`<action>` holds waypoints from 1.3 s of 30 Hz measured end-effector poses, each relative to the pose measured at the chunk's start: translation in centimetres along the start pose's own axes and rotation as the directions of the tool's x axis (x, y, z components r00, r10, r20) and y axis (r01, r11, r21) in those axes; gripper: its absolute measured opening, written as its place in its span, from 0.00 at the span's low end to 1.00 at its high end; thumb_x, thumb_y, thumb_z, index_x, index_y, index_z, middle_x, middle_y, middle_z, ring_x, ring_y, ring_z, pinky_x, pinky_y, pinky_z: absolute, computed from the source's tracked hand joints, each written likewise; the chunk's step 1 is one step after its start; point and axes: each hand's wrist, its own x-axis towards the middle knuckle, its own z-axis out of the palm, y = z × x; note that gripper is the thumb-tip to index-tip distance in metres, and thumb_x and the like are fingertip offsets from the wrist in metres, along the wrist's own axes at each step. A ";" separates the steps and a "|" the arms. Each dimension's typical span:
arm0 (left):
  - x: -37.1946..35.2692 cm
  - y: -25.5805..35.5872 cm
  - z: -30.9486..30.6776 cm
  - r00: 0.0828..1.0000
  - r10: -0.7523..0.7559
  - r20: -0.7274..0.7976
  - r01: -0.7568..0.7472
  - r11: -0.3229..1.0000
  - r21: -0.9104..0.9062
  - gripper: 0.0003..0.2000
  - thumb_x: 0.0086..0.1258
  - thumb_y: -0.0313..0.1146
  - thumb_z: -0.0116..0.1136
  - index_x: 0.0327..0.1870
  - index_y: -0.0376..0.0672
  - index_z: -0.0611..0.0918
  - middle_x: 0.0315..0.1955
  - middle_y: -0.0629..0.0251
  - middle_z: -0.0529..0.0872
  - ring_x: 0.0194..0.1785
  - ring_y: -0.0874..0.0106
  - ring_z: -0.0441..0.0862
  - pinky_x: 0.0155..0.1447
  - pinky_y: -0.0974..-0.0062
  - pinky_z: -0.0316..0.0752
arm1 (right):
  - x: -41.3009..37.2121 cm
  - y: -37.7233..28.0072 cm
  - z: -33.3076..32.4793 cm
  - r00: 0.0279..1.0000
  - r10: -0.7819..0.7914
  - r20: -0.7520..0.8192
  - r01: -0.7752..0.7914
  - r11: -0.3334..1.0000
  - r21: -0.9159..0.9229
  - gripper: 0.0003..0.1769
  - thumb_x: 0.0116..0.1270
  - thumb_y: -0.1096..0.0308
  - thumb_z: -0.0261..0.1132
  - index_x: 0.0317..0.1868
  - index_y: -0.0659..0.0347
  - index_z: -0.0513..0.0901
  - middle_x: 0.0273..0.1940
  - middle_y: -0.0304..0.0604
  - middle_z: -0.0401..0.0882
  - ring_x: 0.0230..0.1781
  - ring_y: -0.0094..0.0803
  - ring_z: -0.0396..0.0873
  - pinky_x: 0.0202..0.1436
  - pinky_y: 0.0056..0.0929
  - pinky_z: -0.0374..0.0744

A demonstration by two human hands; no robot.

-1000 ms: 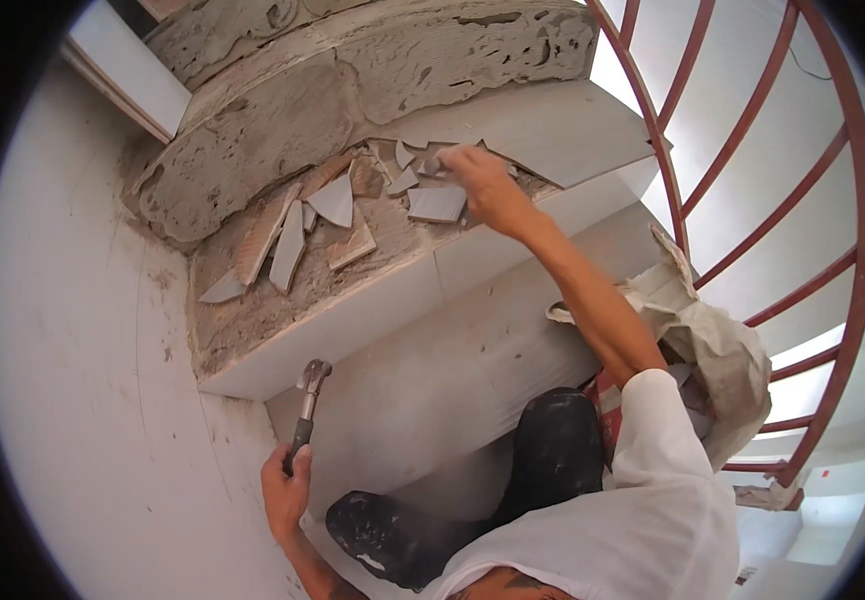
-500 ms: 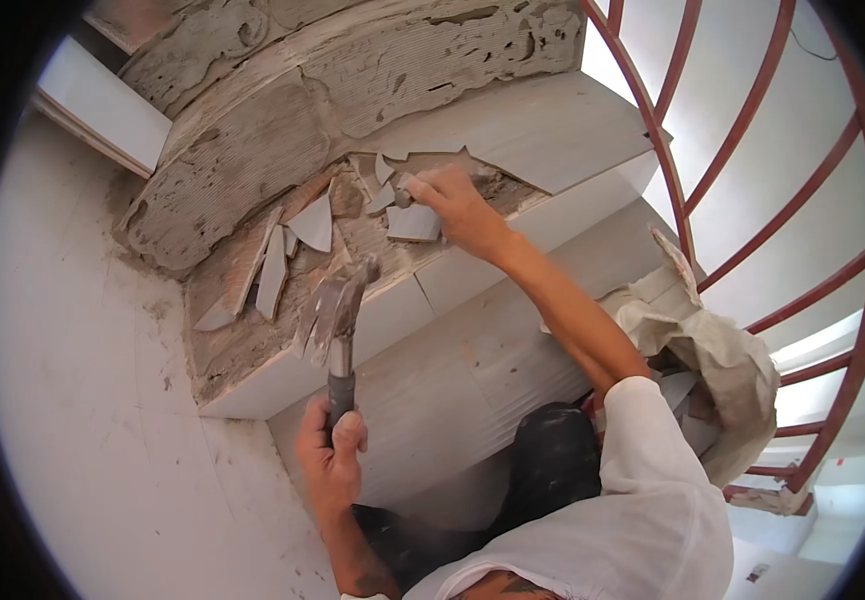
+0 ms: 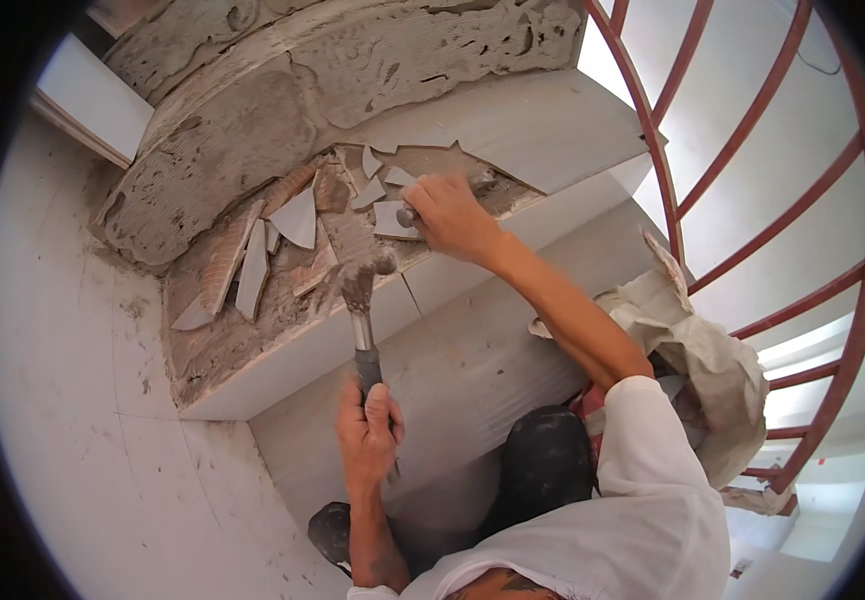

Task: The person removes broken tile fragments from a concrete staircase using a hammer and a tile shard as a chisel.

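My left hand [image 3: 368,440] is closed round the dark grip of a claw hammer [image 3: 364,325], its head raised in front of the step edge and partly blurred. Over the broken part of the step, my right hand [image 3: 460,222] is wrapped round a chisel; only the chisel's round grey end [image 3: 408,217] shows, and the fingers hide the rest. A broken piece of tile [image 3: 390,221] lies right beside that end. More tile shards [image 3: 296,218] lie loose on the rough mortar bed [image 3: 243,335] to the left.
An unbroken tile [image 3: 498,130] covers the step's right part. Behind it rises a mortar-coated riser [image 3: 403,75]. A red metal railing [image 3: 753,105] curves along the right. An open sack [image 3: 718,370] with broken pieces stands by my right arm, and a white wall [image 3: 63,330] borders the left.
My left hand and the hammer have moved to the right, closer to my right hand. My right hand stays at nearly the same spot among the shards; the view has shifted slightly.
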 end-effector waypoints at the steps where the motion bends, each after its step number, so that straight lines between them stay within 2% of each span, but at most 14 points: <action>1: -0.2 -0.3 -0.1 1.000 -0.025 -0.005 0.025 1.000 0.002 0.14 0.79 0.43 0.47 0.37 0.42 0.69 0.18 0.70 0.73 0.16 0.82 0.68 0.20 0.82 0.63 | 0.0 -0.1 0.0 1.000 -0.001 -0.007 0.001 1.000 0.004 0.19 0.55 0.72 0.66 0.47 0.55 0.71 0.43 0.41 0.70 0.48 0.38 0.73 0.51 0.40 0.64; 7: -1.1 -1.2 -0.4 0.995 -0.097 0.010 0.097 0.995 0.008 0.15 0.78 0.42 0.49 0.34 0.41 0.69 0.17 0.70 0.73 0.17 0.82 0.68 0.21 0.82 0.62 | -0.9 -0.1 -1.3 0.999 0.041 -0.005 -0.041 0.999 0.012 0.20 0.52 0.76 0.67 0.46 0.55 0.72 0.39 0.42 0.71 0.47 0.40 0.73 0.51 0.40 0.66; 11: -1.1 -0.7 0.3 0.993 -0.115 0.010 0.115 0.993 0.006 0.15 0.78 0.42 0.50 0.34 0.41 0.70 0.18 0.71 0.73 0.17 0.82 0.69 0.21 0.82 0.63 | -1.0 0.2 -1.4 0.995 0.029 0.096 -0.030 1.000 0.006 0.18 0.54 0.74 0.66 0.44 0.56 0.71 0.40 0.43 0.70 0.47 0.41 0.72 0.51 0.41 0.65; 14: -0.7 -1.5 1.4 0.999 -0.053 -0.003 0.052 0.995 -0.088 0.13 0.77 0.41 0.50 0.37 0.40 0.71 0.19 0.71 0.73 0.18 0.82 0.69 0.22 0.82 0.63 | -0.7 0.3 -2.2 0.986 0.008 0.164 -0.014 0.999 0.035 0.16 0.56 0.71 0.66 0.44 0.57 0.71 0.41 0.44 0.70 0.47 0.41 0.71 0.51 0.41 0.64; 16: -0.1 -1.7 2.9 0.999 -0.022 -0.048 0.014 0.989 -0.150 0.12 0.78 0.41 0.48 0.40 0.41 0.71 0.20 0.69 0.72 0.17 0.80 0.69 0.21 0.81 0.65 | -0.8 0.4 -3.0 0.967 0.028 0.255 -0.053 0.995 0.089 0.16 0.58 0.69 0.65 0.45 0.57 0.71 0.42 0.44 0.70 0.49 0.41 0.71 0.51 0.42 0.64; 19: 1.3 -2.6 6.2 0.986 -0.018 -0.164 -0.028 0.961 -0.276 0.11 0.78 0.40 0.47 0.43 0.41 0.70 0.20 0.69 0.72 0.17 0.79 0.69 0.21 0.80 0.66 | -1.1 1.0 -2.4 0.972 -0.023 0.232 0.002 0.996 0.091 0.17 0.59 0.67 0.65 0.47 0.58 0.70 0.43 0.45 0.70 0.51 0.43 0.70 0.52 0.44 0.64; 23: 2.7 -3.3 11.8 0.940 -0.025 -0.341 -0.123 0.905 -0.408 0.11 0.79 0.40 0.47 0.43 0.42 0.68 0.20 0.69 0.72 0.17 0.80 0.69 0.21 0.81 0.66 | -1.1 1.5 -1.9 0.986 0.040 0.164 -0.051 0.997 0.063 0.17 0.60 0.66 0.65 0.46 0.59 0.70 0.44 0.47 0.70 0.51 0.45 0.70 0.52 0.45 0.63; 26: 3.8 -4.8 13.8 0.958 -0.002 -0.287 -0.095 0.941 -0.324 0.10 0.79 0.40 0.47 0.43 0.42 0.67 0.19 0.70 0.71 0.17 0.80 0.70 0.21 0.81 0.66 | -1.5 1.6 -1.8 0.986 0.053 0.161 -0.059 0.998 0.033 0.17 0.60 0.66 0.65 0.46 0.60 0.70 0.43 0.48 0.71 0.50 0.45 0.70 0.52 0.45 0.64; 27: 3.9 -3.2 13.6 0.977 -0.097 -0.190 0.013 0.916 -0.402 0.10 0.79 0.40 0.47 0.41 0.42 0.68 0.18 0.70 0.70 0.16 0.80 0.68 0.20 0.80 0.65 | -1.5 1.9 -1.6 0.985 0.053 0.162 -0.061 0.997 0.044 0.17 0.60 0.66 0.65 0.46 0.60 0.70 0.42 0.48 0.71 0.50 0.45 0.70 0.52 0.44 0.64; 30: 4.1 -2.1 10.8 0.970 -0.181 -0.160 0.084 0.873 -0.481 0.10 0.78 0.39 0.48 0.40 0.42 0.68 0.17 0.70 0.70 0.14 0.80 0.66 0.18 0.79 0.64 | -1.4 2.1 -1.7 0.983 0.057 0.172 -0.073 0.994 0.084 0.16 0.60 0.66 0.62 0.45 0.60 0.69 0.41 0.48 0.71 0.48 0.45 0.70 0.53 0.44 0.63; 32: 4.1 -2.0 8.8 0.935 -0.107 -0.338 -0.061 0.890 -0.451 0.12 0.78 0.39 0.48 0.34 0.43 0.69 0.17 0.69 0.70 0.13 0.79 0.65 0.17 0.79 0.63 | -1.5 2.1 -2.0 0.983 0.069 0.169 -0.090 0.989 0.118 0.14 0.59 0.66 0.59 0.45 0.60 0.69 0.40 0.48 0.71 0.46 0.45 0.69 0.53 0.43 0.63; 33: 3.9 -1.7 7.9 0.911 -0.029 -0.411 -0.179 0.870 -0.459 0.13 0.78 0.40 0.47 0.32 0.43 0.68 0.16 0.69 0.70 0.13 0.79 0.66 0.17 0.78 0.63 | -1.4 2.0 -2.0 0.985 0.076 0.156 -0.098 0.985 0.140 0.14 0.59 0.65 0.58 0.44 0.60 0.70 0.40 0.48 0.70 0.45 0.45 0.69 0.53 0.43 0.63; 37: 4.4 0.0 6.5 0.731 0.168 -0.662 -0.517 0.769 -0.376 0.16 0.78 0.40 0.44 0.26 0.44 0.66 0.15 0.69 0.68 0.14 0.79 0.65 0.17 0.77 0.63 | -1.5 2.1 -1.9 0.988 0.088 0.128 -0.112 0.976 0.189 0.14 0.57 0.65 0.53 0.43 0.59 0.70 0.40 0.47 0.70 0.45 0.44 0.68 0.53 0.41 0.62; 39: 4.9 -2.0 8.5 0.739 0.145 -0.658 -0.450 0.833 -0.321 0.16 0.78 0.39 0.44 0.26 0.44 0.66 0.15 0.69 0.67 0.14 0.79 0.65 0.18 0.77 0.63 | -1.6 2.2 -1.8 0.987 0.101 0.127 -0.123 0.976 0.182 0.14 0.57 0.65 0.53 0.43 0.59 0.70 0.40 0.47 0.70 0.45 0.44 0.68 0.54 0.41 0.62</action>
